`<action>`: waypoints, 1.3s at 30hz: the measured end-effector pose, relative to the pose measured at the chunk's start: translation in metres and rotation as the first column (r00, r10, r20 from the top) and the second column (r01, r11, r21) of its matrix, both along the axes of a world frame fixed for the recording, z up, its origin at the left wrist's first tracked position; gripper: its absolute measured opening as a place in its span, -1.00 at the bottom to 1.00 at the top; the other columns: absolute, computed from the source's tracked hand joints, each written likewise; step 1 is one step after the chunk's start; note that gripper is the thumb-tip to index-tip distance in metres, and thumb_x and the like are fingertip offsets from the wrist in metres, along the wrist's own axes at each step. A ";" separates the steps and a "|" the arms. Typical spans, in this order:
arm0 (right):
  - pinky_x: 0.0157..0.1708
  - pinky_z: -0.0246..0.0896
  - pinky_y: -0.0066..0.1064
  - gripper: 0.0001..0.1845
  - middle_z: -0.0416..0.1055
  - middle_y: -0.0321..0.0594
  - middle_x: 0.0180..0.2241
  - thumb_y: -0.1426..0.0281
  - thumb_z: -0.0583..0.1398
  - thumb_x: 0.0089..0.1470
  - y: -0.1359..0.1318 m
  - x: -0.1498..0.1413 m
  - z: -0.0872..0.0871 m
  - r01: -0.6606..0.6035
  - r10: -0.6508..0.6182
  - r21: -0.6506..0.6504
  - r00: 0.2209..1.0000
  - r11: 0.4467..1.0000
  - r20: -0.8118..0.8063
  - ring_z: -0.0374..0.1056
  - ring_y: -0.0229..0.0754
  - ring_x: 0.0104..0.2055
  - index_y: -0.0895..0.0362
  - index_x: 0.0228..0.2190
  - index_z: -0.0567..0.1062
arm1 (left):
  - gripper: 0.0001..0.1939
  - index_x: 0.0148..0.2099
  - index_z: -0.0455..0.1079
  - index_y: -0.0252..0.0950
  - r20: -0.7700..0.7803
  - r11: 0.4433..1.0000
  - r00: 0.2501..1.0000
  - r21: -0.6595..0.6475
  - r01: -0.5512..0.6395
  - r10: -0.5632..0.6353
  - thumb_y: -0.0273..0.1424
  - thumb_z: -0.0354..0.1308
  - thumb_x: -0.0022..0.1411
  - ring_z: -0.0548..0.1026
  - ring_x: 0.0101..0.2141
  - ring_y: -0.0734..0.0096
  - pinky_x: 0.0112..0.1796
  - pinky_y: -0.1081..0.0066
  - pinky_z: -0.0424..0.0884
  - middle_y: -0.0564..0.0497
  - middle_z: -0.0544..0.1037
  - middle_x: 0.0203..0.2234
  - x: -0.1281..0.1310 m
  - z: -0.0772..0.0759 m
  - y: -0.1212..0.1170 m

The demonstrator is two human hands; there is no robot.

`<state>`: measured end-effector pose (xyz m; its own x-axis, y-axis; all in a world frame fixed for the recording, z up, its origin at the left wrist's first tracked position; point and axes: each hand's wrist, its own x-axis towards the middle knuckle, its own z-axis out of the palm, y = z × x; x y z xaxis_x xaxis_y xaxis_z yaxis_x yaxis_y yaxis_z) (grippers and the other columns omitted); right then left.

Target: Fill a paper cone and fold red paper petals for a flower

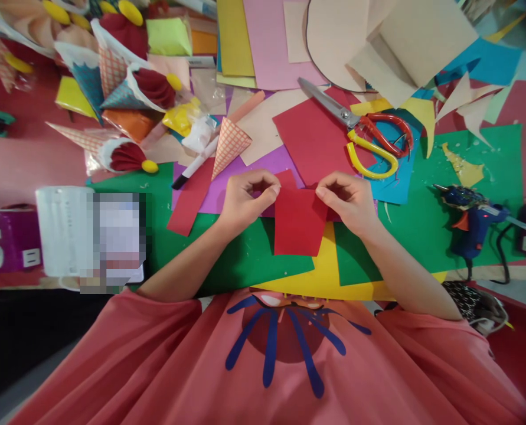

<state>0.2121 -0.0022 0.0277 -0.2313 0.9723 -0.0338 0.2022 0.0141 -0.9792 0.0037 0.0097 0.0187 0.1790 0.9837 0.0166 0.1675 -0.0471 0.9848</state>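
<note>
A small piece of red paper hangs between my hands, its upper corners pinched. My left hand grips the left top corner between thumb and forefinger. At the right top corner, my right hand pinches in the same way. Just beyond my left hand stands a checked paper cone, beside a marker. Scissors with red and yellow handles lie beyond my right hand, partly over a larger red sheet. A red paper strip lies left of my left hand.
Green sheets cover the table in front of me. A blue glue gun with a cord lies at right. Several paper cones with red filling crowd the back left. A mask and a blurred phone are at left.
</note>
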 end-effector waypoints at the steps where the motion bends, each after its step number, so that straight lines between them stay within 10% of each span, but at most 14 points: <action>1: -0.53 0.06 -0.47 -0.74 0.34 -0.35 -0.55 0.21 0.23 0.07 0.000 0.001 -0.001 0.009 -0.009 0.005 1.000 1.000 -0.005 0.18 -0.35 -0.51 0.12 -0.52 0.41 | -0.85 -0.53 0.32 -0.27 0.016 1.000 1.000 -0.007 -0.025 0.025 -0.35 0.11 0.04 0.31 -0.63 0.62 -0.58 0.55 0.26 0.13 0.37 -0.66 -0.001 -0.001 0.000; 22: -0.46 0.09 -0.48 -0.84 0.30 -0.38 -0.56 0.37 0.19 0.04 -0.006 -0.012 0.000 -0.124 0.122 -0.038 0.991 0.992 -0.050 0.16 -0.37 -0.49 0.14 -0.53 0.38 | -0.63 -0.53 0.28 -0.31 -0.078 0.987 0.985 0.041 0.158 -0.154 -0.22 0.12 0.25 0.17 -0.61 0.64 -0.58 0.54 0.12 0.15 0.26 -0.68 0.008 0.005 -0.015; 33: -0.47 0.24 -0.45 -0.76 0.36 -0.36 -0.55 0.21 0.26 0.07 0.009 0.011 -0.001 0.065 -0.064 0.016 0.995 0.998 -0.073 0.30 -0.33 -0.50 0.07 -0.51 0.41 | -0.58 -0.58 0.31 -0.29 0.220 0.974 0.958 0.090 -0.207 0.183 -0.13 0.27 0.14 0.17 -0.62 0.64 -0.58 0.53 0.13 0.16 0.23 -0.69 -0.002 -0.011 0.003; 39: -0.21 0.38 -0.36 -0.64 0.44 -0.31 -0.30 0.20 0.28 0.07 0.004 0.009 -0.001 -0.131 0.133 0.019 0.986 0.991 -0.102 0.42 -0.23 -0.24 -0.02 -0.08 0.44 | -0.57 -0.57 0.31 -0.29 0.203 0.975 0.959 0.068 -0.214 0.196 -0.09 0.27 0.13 0.18 -0.61 0.65 -0.58 0.54 0.15 0.16 0.22 -0.68 0.001 -0.012 0.002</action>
